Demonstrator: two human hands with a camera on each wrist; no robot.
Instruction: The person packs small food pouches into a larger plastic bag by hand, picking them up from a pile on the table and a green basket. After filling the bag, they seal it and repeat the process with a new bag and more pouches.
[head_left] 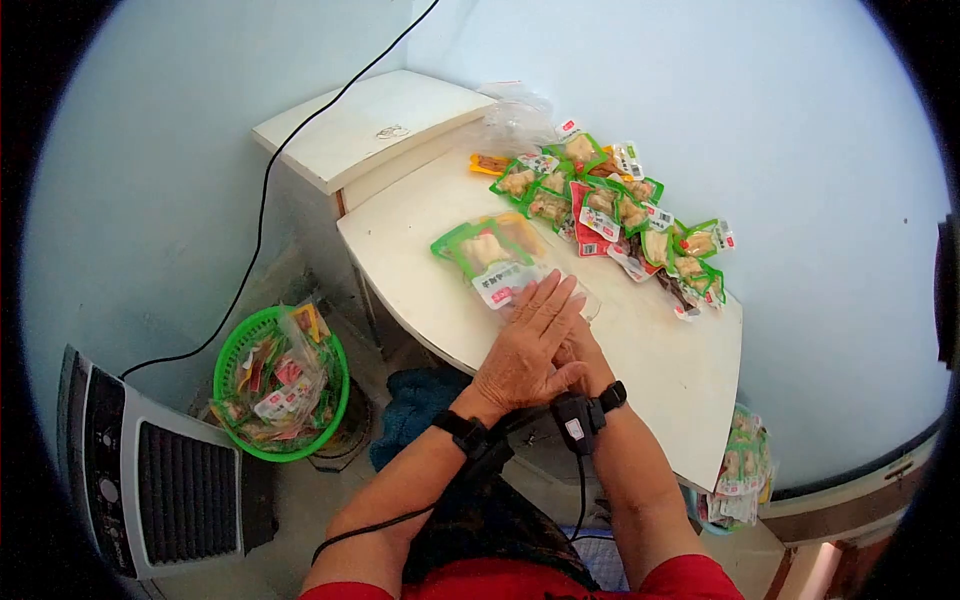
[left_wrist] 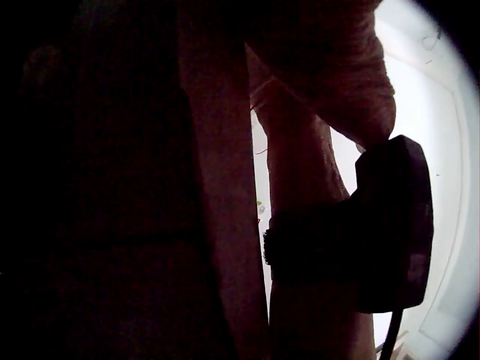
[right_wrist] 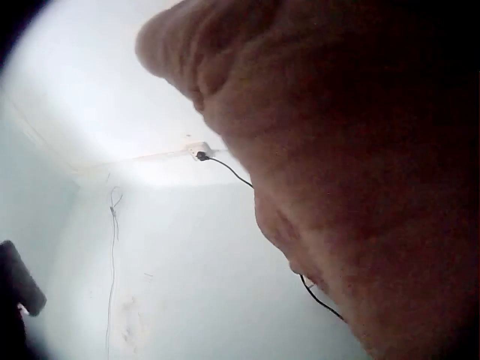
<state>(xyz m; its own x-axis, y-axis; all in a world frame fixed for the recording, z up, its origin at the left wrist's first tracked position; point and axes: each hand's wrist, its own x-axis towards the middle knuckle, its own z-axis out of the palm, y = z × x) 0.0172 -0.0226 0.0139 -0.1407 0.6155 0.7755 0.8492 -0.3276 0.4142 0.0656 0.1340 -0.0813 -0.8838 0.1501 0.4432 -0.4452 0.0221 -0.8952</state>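
My left hand (head_left: pixel 525 350) lies across my right hand (head_left: pixel 580 352) in the head view, its fingers straight and close together. Most of the right hand is hidden underneath, so how its fingers lie cannot be seen. Just beyond the left fingertips, green-edged clear packets (head_left: pixel 487 250) with pale food rest on the white table (head_left: pixel 660 370), a yellow one (head_left: pixel 522 233) partly behind them. Whether a finger touches the packets is unclear. The left wrist view is dark, with a strapped wrist device (left_wrist: pixel 394 225); skin (right_wrist: pixel 360 150) fills much of the right wrist view.
Many packets (head_left: pixel 600 205) are heaped along the table's back right, beside a clear plastic bag (head_left: pixel 515 120). A green basket (head_left: pixel 222 375) of packets stands at the lower left, near a grey-black appliance (head_left: pixel 185 490). More packets (head_left: pixel 742 465) sit below the table's right side.
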